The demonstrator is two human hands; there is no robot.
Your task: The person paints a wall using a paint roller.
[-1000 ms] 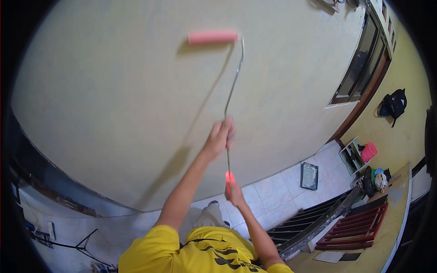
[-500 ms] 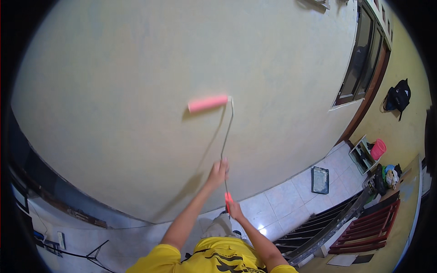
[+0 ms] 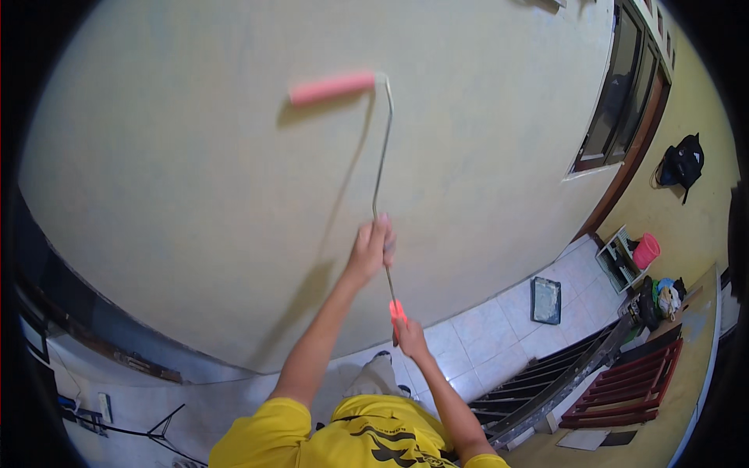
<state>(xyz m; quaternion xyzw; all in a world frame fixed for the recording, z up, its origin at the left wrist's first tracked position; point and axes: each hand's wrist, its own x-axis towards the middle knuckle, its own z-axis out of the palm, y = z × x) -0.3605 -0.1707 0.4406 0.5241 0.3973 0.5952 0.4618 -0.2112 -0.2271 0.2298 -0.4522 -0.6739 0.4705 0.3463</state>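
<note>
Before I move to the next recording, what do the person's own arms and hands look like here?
Short yellow sleeves cover the upper arms, part of a yellow shirt with a dark print. The forearms are bare. Neither the left hand nor the right hand wears a glove, and no watch or cable shows on the wrists.

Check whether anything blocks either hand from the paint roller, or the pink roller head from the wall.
Nothing visible does. The left hand grips the metal rod, the right hand the red handle. No object shows between the pink roller head and the wall; contact is unclear.
</note>
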